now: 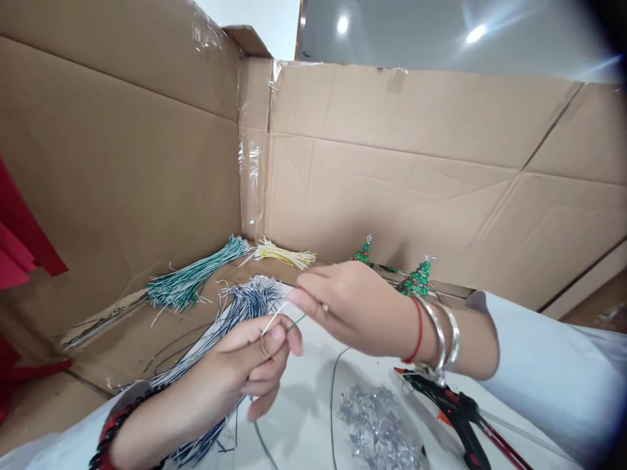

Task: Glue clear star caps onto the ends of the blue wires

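Head view: left hand [255, 356] pinches thin white and green wires [281, 320] at centre; right hand [343, 303], fingers closed, grips their far end at 1 o'clock; judged mid-twist; next move calls for steady tension.

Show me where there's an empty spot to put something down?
Bare white table lies between the left hand and the silver stars. Brown cardboard below the green wires is partly open. It is crowded around the blue wire bundle, pliers and little trees.
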Demonstrator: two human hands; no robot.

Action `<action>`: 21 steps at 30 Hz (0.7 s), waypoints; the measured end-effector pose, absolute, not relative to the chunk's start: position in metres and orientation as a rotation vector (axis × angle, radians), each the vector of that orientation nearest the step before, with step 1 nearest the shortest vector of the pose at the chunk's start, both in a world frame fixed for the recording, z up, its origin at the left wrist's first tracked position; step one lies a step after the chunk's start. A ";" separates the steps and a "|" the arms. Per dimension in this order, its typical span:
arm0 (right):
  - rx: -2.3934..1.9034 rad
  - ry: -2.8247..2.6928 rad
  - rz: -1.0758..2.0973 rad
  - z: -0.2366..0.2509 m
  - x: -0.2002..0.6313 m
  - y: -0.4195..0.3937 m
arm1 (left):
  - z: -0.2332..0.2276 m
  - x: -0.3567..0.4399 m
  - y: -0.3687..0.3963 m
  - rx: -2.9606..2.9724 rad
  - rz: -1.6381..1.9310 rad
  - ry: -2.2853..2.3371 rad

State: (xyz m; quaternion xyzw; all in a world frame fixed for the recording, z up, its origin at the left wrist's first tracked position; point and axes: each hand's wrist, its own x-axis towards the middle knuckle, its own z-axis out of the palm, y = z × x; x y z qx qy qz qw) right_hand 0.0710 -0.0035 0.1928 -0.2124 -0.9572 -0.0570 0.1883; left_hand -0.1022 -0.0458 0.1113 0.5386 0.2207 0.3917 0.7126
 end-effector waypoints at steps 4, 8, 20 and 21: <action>-0.923 -2.332 0.467 0.204 0.085 0.016 | 0.107 -0.123 -0.039 1.165 0.798 0.592; -1.078 -1.867 0.903 0.219 0.111 0.039 | 0.094 -0.148 -0.032 1.253 0.805 0.725; -1.438 -1.685 1.683 0.145 0.171 0.033 | 0.115 -0.198 0.011 1.253 1.068 1.116; -1.429 -1.721 1.639 0.147 0.176 0.023 | 0.122 -0.202 0.023 1.281 1.069 1.140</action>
